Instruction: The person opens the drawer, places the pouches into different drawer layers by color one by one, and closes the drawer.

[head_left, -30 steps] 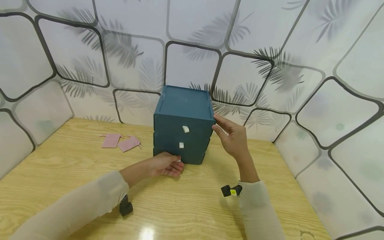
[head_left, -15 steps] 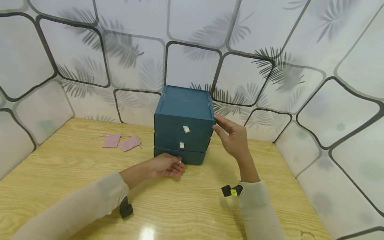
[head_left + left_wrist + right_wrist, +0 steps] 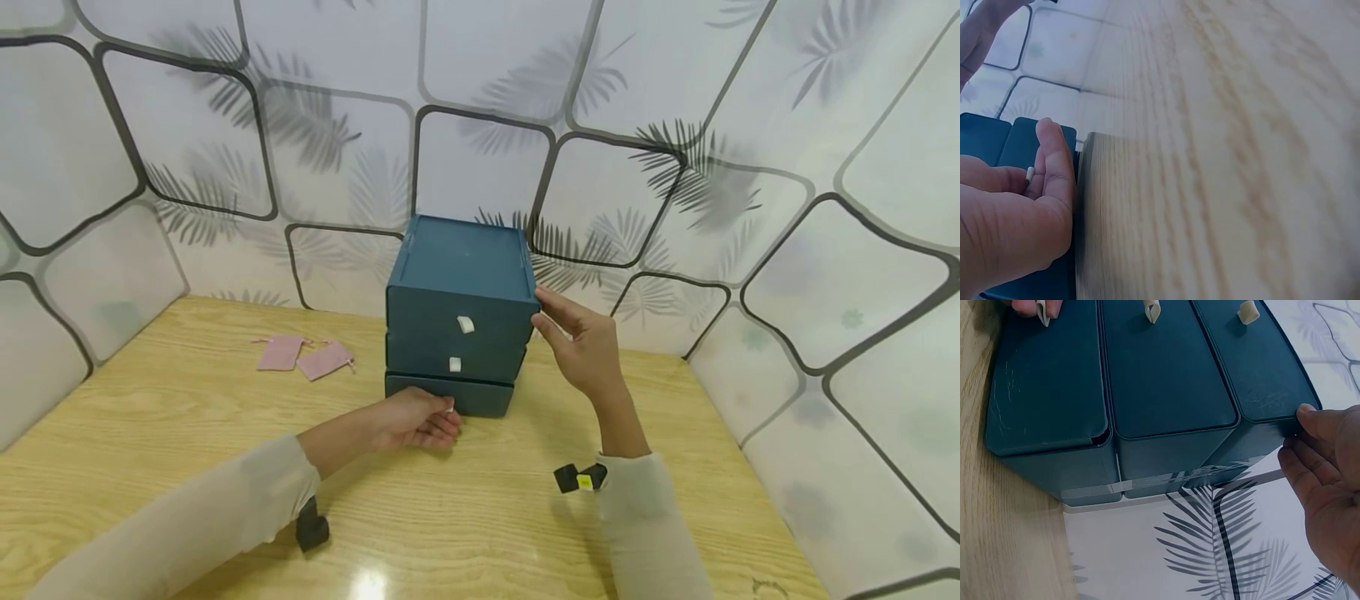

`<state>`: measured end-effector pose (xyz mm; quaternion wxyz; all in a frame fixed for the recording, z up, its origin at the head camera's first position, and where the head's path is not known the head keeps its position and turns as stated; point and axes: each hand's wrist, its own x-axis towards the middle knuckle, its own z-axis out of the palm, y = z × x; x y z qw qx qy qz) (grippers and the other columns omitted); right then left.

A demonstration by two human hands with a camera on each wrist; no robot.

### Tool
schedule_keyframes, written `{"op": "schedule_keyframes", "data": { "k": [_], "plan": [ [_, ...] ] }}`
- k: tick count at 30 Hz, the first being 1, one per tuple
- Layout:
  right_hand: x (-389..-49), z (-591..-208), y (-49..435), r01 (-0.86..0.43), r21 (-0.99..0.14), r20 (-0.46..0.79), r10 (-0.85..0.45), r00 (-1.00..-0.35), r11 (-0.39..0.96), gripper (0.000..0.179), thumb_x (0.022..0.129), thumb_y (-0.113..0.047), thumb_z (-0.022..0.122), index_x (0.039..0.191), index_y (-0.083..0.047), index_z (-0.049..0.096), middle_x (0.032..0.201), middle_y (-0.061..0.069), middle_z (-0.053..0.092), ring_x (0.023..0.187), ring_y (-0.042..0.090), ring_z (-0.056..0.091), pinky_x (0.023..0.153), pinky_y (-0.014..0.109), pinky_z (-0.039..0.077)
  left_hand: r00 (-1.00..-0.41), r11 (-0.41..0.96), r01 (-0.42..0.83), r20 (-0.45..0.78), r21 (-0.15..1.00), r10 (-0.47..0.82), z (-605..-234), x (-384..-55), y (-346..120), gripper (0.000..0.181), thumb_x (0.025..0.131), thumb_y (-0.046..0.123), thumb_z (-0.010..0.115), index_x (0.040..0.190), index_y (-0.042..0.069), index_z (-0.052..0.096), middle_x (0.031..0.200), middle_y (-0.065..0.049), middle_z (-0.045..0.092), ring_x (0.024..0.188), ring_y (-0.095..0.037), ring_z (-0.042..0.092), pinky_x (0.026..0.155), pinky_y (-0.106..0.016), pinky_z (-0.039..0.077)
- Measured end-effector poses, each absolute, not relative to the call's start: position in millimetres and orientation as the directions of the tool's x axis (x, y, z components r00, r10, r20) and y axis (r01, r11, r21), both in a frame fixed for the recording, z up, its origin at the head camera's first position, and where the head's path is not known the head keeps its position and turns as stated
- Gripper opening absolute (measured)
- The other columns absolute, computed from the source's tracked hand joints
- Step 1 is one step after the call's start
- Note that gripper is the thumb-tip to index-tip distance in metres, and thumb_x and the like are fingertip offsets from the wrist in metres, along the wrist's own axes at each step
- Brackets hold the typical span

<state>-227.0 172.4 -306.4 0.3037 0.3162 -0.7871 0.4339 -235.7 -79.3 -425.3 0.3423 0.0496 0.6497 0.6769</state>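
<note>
A dark blue-green chest of three stacked drawers (image 3: pixel 467 260) stands on the wooden table. My left hand (image 3: pixel 412 418) is at the bottom drawer (image 3: pixel 483 398), pinching its small white pull tab (image 3: pixel 1030 174) between thumb and fingers. That drawer sticks out slightly past the ones above. In the right wrist view, a narrow gap shows along its top edge. With fingers mostly straight, my right hand (image 3: pixel 588 350) touches the chest's upper right front corner, thumb tip on the edge. White tabs also show on the top drawer (image 3: pixel 427 312) and middle drawer (image 3: pixel 420 354). The drawers' insides are hidden.
Two small pink drawstring pouches, a left pouch (image 3: pixel 281 353) and a right pouch (image 3: pixel 326 361), lie left of the chest. A patterned white backdrop (image 3: pixel 480 167) rises behind and along both sides of the wooden table (image 3: pixel 480 517).
The bottom drawer has slid slightly out toward me, with my left hand moving along on its tab. My right hand stays at the chest's corner.
</note>
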Motion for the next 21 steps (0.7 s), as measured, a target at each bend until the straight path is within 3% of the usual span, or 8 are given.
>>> {"op": "schedule_keyframes", "data": {
  "k": [10, 21],
  "plan": [
    [-226, -304, 173, -0.761, -0.506, 0.742, -0.246, -0.624, 0.406, 0.036, 0.091, 0.013, 0.069, 0.126, 0.016, 0.064, 0.127, 0.030, 0.064, 0.112, 0.042, 0.067, 0.091, 0.033, 0.058, -0.753, 0.076, -0.395, -0.370, 0.916, 0.544, -426, -230, -82, 0.038, 0.112, 0.018, 0.045, 0.121, -0.015, 0.063, 0.091, -0.010, 0.064, 0.077, -0.015, 0.066, 0.073, -0.023, 0.061],
    [-226, -304, 173, -0.764, -0.496, 0.745, -0.249, -0.618, 0.412, 0.036, 0.091, 0.014, 0.069, 0.126, 0.017, 0.063, 0.127, 0.031, 0.064, 0.111, 0.043, 0.067, 0.089, 0.020, 0.056, -0.761, 0.088, -0.383, -0.368, 0.920, 0.534, -426, -223, -82, 0.037, 0.112, 0.017, 0.045, 0.118, -0.014, 0.064, 0.088, -0.010, 0.065, 0.075, -0.014, 0.066, 0.071, -0.024, 0.061]
  ]
}}
